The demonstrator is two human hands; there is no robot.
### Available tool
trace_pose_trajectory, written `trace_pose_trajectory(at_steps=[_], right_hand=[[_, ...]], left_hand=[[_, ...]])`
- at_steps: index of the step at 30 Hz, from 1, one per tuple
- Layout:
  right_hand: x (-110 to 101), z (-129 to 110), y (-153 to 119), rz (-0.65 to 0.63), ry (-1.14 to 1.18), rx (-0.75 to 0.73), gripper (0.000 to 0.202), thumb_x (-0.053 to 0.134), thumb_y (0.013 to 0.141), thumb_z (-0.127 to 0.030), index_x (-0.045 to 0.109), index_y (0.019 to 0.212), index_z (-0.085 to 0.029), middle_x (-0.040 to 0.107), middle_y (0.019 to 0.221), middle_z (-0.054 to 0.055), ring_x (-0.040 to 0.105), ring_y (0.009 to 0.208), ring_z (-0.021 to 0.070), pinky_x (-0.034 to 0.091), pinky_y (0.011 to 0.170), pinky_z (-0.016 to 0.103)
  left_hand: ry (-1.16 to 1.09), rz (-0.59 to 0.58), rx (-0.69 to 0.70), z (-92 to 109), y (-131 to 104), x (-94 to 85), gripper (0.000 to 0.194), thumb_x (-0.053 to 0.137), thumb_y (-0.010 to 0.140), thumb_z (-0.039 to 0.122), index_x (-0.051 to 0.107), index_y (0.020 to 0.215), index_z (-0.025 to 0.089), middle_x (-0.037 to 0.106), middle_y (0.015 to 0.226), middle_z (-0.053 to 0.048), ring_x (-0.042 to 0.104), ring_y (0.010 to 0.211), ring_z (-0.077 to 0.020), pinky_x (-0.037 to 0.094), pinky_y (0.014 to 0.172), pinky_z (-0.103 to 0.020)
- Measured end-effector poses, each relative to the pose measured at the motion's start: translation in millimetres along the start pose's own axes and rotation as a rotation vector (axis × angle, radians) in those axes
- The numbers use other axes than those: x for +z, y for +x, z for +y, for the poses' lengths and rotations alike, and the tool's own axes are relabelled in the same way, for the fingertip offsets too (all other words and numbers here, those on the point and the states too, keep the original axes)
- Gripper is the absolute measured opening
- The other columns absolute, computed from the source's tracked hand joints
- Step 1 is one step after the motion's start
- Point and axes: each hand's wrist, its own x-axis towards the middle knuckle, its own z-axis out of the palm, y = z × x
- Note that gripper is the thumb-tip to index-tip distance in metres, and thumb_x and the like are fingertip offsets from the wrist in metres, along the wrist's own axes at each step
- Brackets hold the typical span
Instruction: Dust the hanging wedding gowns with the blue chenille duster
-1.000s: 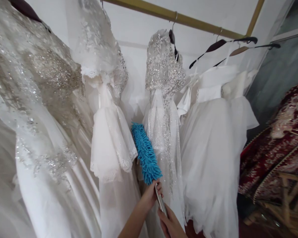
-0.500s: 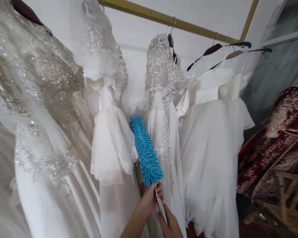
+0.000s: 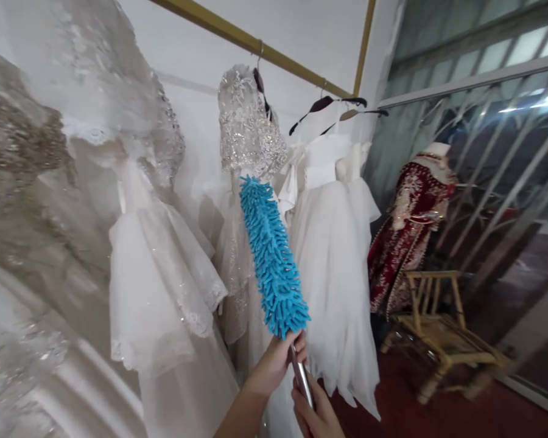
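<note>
White gowns (image 3: 338,267) fill the left and middle, hanging in a row along a pale wall (image 3: 196,42). A yellow rail (image 3: 296,64) crosses above, sloping down to the right. Past the row's right end stands a red gown (image 3: 413,207) with pale embroidery, and in front of it a wooden chair (image 3: 442,340) rests on the dark red floor (image 3: 393,389). Near the centre hangs a beaded gown (image 3: 251,118), its bodice sparkling.

In front of that gown is the blue duster (image 3: 276,261), its long axis tilted: the shaggy head points up and away, leaning left, and the lower end comes down to the right, toward the person. Whether its tip touches the beaded gown is hard to tell from this angle.

Dark hangers (image 3: 322,104) hook onto the rail and carry gowns by their straps. The left hand (image 3: 281,359) curls its fingers around the metal handle (image 3: 302,380) just under the head; the right hand (image 3: 317,410) wraps its fingers around it lower down.
</note>
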Motion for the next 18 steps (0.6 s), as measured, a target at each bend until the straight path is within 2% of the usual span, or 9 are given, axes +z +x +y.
trace_pose_trajectory(at_steps=[4,8,13,18], right_hand=[[-11,6,2,0.012,0.058,-0.002,0.055,0.058,0.072,-0.072,0.053,0.089,-0.02,0.034,0.038,-0.015,0.019,0.03,0.0036,0.013,0.03,0.015],[-29,10,20,-0.017,0.154,-0.006,0.053,0.06,0.071,-0.072,0.047,0.082,-0.022,0.032,0.036,-0.016,0.018,0.026,0.003,0.014,0.026,0.014],[-52,7,61,-0.01,0.207,0.01,0.047,0.064,0.073,-0.065,0.048,0.083,-0.022,0.037,0.037,-0.015,0.021,0.026,0.0023,0.016,0.025,0.013],[-68,0,118,-0.086,0.207,0.07,0.053,0.066,0.066,-0.071,0.046,0.076,-0.023,0.04,0.039,-0.014,0.026,0.025,0.0028,0.019,0.024,0.014]], left_hand=[[-0.002,-0.061,-0.062,-15,19,9.0,0.049,0.065,0.066,0.059,0.036,0.056,0.021,0.028,0.049,0.01,0.024,0.043,-0.0048,0.033,0.052,-0.024],[-0.045,-0.043,-0.078,-28,49,14.1,0.044,0.066,0.066,0.054,0.036,0.06,0.022,0.029,0.051,0.01,0.026,0.044,-0.005,0.034,0.052,-0.023],[-0.094,0.018,-0.112,-35,99,7.3,0.04,0.066,0.064,0.05,0.037,0.063,0.022,0.029,0.05,0.011,0.028,0.043,-0.0053,0.034,0.052,-0.023],[-0.167,0.17,-0.061,-33,152,-9.0,0.037,0.07,0.062,0.045,0.042,0.064,0.021,0.033,0.051,0.011,0.03,0.043,-0.0045,0.033,0.049,-0.022]])
